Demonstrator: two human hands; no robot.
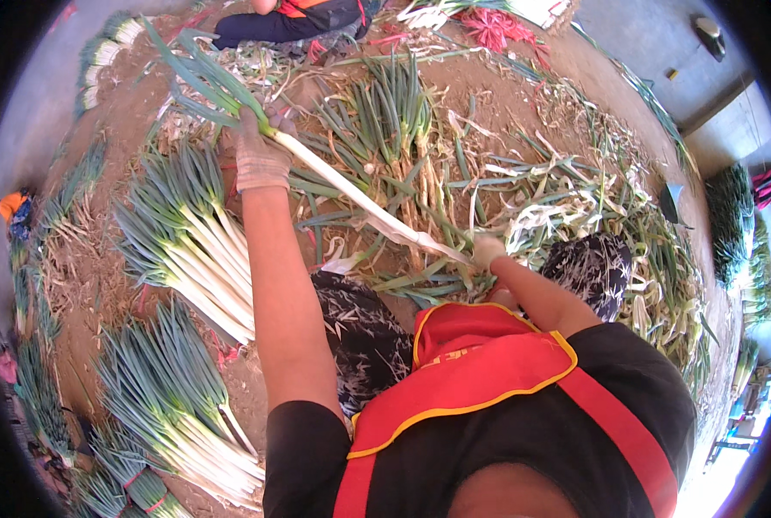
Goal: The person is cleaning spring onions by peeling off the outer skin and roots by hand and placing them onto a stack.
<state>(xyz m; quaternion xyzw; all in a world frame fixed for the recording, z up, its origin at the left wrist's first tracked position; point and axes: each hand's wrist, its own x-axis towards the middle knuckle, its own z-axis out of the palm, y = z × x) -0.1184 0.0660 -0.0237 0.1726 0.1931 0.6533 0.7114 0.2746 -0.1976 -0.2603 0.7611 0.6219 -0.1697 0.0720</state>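
A person is sitting on bare dirt ground (506,95), holding one long green onion (351,192) stretched slantwise across the upper middle of the frame. The left hand (260,155), wearing a pale work glove, is wrapping around the stalk in the upper left of centre, just where the white shaft is giving way to the green leaves (200,73), which are fanning up toward the top left. The right hand (487,250), also gloved, is sitting at centre right, closing on the root end of the same stalk; its fingers are pressing together there, though whether they are pinching the stalk itself or a loose strip of peel is hard to tell at this angle. A thin pale skin is hanging along the white shaft between the two hands.

Beneath the stalk, a pile of untrimmed onions and cut leaves (403,147) is lying in the upper centre, and a heap of pale peelings (567,203) is spreading to the right. On the left side, bundles of cleaned onions (191,250) are lying in rows, white ends pointing toward the person. The person's red apron (480,363) is filling the lower centre. At the top edge, another person (299,22) is sitting well apart.
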